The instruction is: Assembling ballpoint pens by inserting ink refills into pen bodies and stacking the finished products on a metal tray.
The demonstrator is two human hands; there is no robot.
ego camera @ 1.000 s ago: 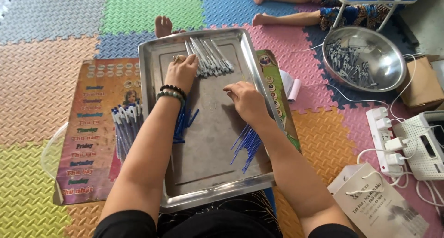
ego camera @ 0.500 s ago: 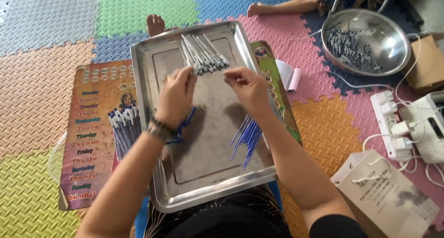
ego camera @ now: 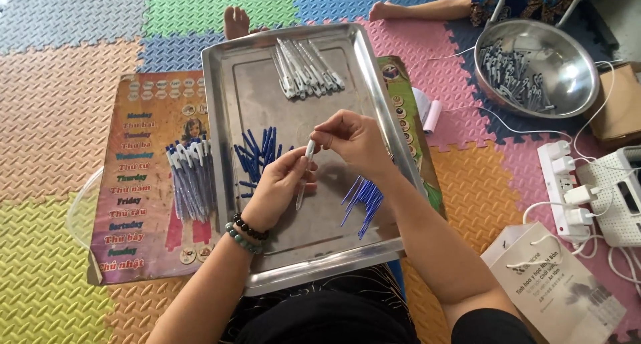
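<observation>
Over a shiny rectangular steel tray [ego camera: 227,103], the left hand [ego camera: 277,187] pinches a slim clear plastic pen barrel [ego camera: 304,174]; the right hand [ego camera: 354,143] fingertips close on its white tip, beside loose blue refills [ego camera: 362,200].

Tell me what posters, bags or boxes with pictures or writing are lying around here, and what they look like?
Poster: flat on the mat left of the metal tray, brown-orange, rows of coloured words, a small cartoon figure.
Second printed sheet: tucked under the tray's right edge, mostly green, with round pictures.
Paper bag: bottom right, white, lying flat, small dark print.
Cardboard box: far right edge, plain brown, partly cut off.
</observation>
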